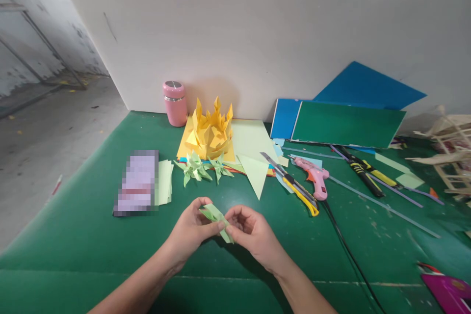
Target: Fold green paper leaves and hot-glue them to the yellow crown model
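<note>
Between my two hands, above the green tabletop, is a narrow piece of folded light green paper (216, 217), tilted down to the right. My left hand (195, 223) is closed on its left side, thumb across the front. With thumb and fingertips my right hand (250, 230) pinches its lower right part. Folded green paper flowers (196, 168) lie just beyond, in front of a yellow folded paper crown (211, 132). A pointed sheet of pale green paper (253, 174) rests to their right. Fingers hide part of the folded piece.
Right of my hands lie a yellow utility knife (301, 196), a pink glue gun (312, 176) with a black cord, and pliers (362, 171). A pink thermos (175, 103) stands at the back. Green paper slips (165, 184) sit left, beside a blurred purple rectangle (138, 181).
</note>
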Available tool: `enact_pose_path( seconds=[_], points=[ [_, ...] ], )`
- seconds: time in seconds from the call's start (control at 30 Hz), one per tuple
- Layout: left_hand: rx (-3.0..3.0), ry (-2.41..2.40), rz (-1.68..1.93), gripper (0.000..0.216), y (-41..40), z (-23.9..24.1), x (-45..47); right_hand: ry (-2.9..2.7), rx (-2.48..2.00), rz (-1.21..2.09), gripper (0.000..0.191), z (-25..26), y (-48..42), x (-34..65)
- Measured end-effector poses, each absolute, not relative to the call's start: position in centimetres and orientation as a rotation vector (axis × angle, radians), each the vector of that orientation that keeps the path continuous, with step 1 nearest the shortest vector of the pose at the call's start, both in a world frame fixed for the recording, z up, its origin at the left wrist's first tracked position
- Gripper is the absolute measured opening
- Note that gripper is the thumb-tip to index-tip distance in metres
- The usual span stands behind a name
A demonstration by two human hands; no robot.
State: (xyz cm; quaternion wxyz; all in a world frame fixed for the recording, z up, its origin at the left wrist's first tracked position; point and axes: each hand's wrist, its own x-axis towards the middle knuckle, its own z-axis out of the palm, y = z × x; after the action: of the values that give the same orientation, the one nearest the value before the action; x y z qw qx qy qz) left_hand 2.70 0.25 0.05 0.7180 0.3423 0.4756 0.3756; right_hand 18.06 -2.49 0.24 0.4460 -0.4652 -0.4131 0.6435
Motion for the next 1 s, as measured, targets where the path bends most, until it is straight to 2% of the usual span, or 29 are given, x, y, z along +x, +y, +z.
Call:
enact_pose_path(
  seconds=[0.13,0.27,0.5,0.67,1.0],
  points=[
    [0.796,1.049,0.833,0.046,0.3,0.9,2.8,-1.002,-1.136,1.575,0.036,0.0,-2.5,18.1],
    [0.948,1.07,0.819,0.033,0.3,1.6,2.9,-1.043,-1.137,1.505,0.028,-0.7,-2.6,18.0],
    [1.074,0.955,0.806,0.024,-0.2,0.7,3.2,-1.273,-1.165,1.074,0.012,-1.4,-2.8,17.7],
    [1.047,0.946,0.821,0.026,-0.1,0.2,3.0,-1.422,-1.156,0.955,0.004,-1.0,-2.8,17.8],
    [0.938,1.027,0.828,0.038,0.3,0.7,3.2,-1.359,-1.218,0.894,0.007,-1.0,-2.8,17.7]
  ],
)
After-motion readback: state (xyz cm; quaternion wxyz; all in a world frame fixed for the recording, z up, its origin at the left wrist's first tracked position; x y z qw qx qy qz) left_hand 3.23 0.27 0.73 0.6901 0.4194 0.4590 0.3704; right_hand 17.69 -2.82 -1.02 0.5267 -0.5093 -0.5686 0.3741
